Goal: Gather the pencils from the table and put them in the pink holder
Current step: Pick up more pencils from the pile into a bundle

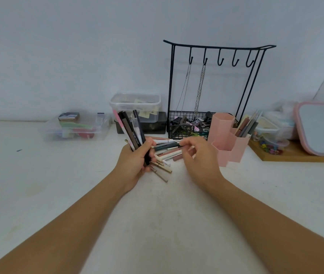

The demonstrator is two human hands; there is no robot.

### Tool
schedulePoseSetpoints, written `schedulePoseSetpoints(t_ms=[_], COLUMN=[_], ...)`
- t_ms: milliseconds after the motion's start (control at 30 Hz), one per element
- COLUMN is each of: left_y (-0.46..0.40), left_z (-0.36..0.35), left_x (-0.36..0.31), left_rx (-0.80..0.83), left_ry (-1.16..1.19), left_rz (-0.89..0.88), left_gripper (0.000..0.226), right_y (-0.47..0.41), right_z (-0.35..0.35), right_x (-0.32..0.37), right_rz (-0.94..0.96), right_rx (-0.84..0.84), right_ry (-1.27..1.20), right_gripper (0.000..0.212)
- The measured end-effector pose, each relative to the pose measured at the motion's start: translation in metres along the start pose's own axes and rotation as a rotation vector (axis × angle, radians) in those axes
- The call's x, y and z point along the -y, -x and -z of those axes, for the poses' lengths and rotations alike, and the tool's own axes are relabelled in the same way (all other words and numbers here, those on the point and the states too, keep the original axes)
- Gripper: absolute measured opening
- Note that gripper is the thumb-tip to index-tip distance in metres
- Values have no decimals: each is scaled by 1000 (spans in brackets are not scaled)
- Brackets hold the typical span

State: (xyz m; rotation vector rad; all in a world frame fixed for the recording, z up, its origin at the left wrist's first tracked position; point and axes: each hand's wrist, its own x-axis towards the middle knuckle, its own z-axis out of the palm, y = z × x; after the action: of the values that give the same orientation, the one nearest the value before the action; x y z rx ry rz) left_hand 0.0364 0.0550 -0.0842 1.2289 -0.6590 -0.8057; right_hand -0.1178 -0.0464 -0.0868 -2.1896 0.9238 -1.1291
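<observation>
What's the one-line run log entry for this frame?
left hand: grips pencil bundle | right hand: pinches dark pencil | loose pencils: on table | pink holder: partly filled

Two bare forearms enter from the lower corners of the view, one on each side. No sleeves visible along either arm up to the frame edge. Left hand (135, 165) and right hand (198, 157): bare, no gloves. No rings, bracelets or watch discernible on the wrists or on the fingers that show. Fingernails short where visible; finer detail blurred. Rest of the person out of view.
</observation>
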Motion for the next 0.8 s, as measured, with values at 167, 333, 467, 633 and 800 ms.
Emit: schedulePoseSetpoints(t_ms=[167, 333, 467, 633, 800], left_y=[-3, -3, -5, -9, -5], left_z=[4, 2, 1, -3, -2], left_x=[-4, -5, -3, -1, -3], left_rx=[-75, -41, -37, -57, 40], left_ry=[-29, -47, -76, -117, -89], left_rz=[3, 11, -15, -18, -54], left_gripper=[20, 41, 45, 46, 37], right_y=[-1, -23, -44, -54, -57], right_z=[-7, 2, 12, 11, 30], right_x=[-14, -13, -3, 1, 32], right_rz=[43, 85, 170, 240, 191], right_rx=[192, 402, 603, 684, 386], right_ry=[241, 328, 447, 571, 124], right_gripper=[26, 15, 12, 13, 15])
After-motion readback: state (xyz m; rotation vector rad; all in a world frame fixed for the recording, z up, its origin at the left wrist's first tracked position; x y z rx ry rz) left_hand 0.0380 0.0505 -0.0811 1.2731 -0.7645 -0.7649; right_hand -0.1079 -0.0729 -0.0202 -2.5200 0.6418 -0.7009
